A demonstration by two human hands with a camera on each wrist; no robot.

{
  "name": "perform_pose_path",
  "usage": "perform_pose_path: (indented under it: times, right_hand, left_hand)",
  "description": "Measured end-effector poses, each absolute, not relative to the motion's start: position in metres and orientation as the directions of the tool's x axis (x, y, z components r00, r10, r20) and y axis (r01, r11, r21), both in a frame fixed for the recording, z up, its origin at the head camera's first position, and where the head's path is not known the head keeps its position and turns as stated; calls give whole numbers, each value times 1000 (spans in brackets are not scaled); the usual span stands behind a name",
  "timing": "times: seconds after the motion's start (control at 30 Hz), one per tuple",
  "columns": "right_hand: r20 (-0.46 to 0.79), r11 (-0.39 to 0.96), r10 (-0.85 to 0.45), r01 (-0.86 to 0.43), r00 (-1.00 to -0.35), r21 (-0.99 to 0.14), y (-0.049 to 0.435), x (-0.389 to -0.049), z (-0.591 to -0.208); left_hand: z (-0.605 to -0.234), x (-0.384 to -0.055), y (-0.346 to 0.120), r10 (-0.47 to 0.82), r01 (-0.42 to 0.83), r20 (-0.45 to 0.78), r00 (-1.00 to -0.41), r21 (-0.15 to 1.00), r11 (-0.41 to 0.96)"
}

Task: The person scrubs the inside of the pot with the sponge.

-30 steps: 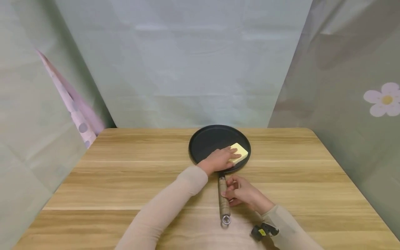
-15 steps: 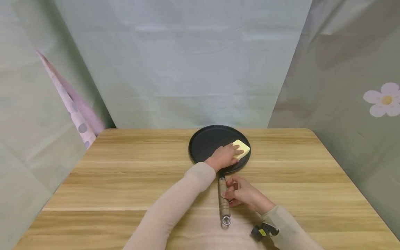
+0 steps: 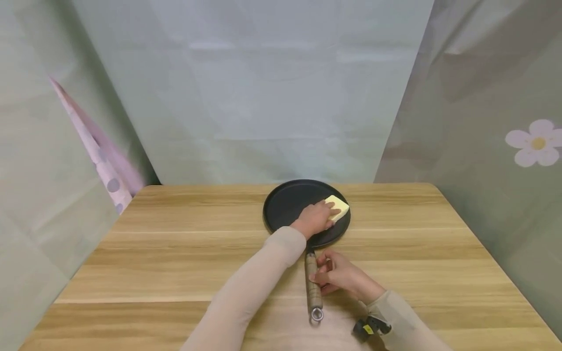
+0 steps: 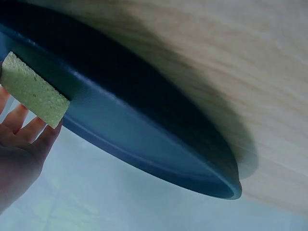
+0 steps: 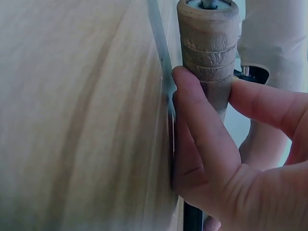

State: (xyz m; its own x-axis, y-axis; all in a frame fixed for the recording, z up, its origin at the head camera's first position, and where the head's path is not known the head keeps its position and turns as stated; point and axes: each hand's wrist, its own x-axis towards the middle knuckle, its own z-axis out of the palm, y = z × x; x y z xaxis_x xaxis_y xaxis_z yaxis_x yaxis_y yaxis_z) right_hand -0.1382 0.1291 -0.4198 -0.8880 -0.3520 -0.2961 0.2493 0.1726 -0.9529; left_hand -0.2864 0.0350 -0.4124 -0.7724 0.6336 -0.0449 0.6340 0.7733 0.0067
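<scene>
A black flat pan (image 3: 283, 207) lies near the table's far edge, its wooden handle (image 3: 314, 295) pointing toward me. My left hand (image 3: 313, 218) holds a pale yellow sponge (image 3: 339, 207) against the right part of the pan's inside, fingers spread over it. In the left wrist view, fingertips hold the sponge (image 4: 34, 90) along one side; the thumb is not clearly visible. My right hand (image 3: 344, 277) grips the handle from the right. The right wrist view shows the handle (image 5: 209, 41) between its thumb and fingers.
The wooden tabletop (image 3: 153, 263) extends to both sides of the pan. A black wrist camera (image 3: 366, 329) sits at the right sleeve. Pale fabric (image 3: 281, 97) hangs behind the table, and more hangs at both sides.
My left hand has slid the sponge slightly toward the far right of the pan, then barely moved. The right hand keeps its place on the handle. The head view has tilted slightly.
</scene>
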Motion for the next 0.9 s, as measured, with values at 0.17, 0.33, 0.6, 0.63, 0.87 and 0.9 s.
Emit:
perform_pose_path:
  times: [0.17,0.33,0.6,0.63,0.87,0.9]
  right_hand:
    - [-298,179,-354,249,-887,-952,129,-138,-420]
    - [-303,184,-343,253,-889,-950,129,-138,-420]
    - [-289,198,-336,233,-896,-952,128,-135,-418]
    - [-291,197,-334,235,-897,-952,128,-135,-418]
    - [-298,171,-331,253,-895,-952,127,-135,-419]
    - [-298,171,-328,254,-897,-952,127,-135,-419]
  left_hand:
    - [-413,-291,38,620,620,-37,-784,-8,784]
    - [-415,-294,40,618,619,-31,-786,-19,785]
    - [-418,-301,41,601,600,-10,-799,-39,799]
    - [-418,-302,41,594,594,-14,-804,-37,803]
    - [-417,-308,41,546,547,-57,-836,-20,837]
    - [-417,-309,42,547,549,-54,-835,-24,836]
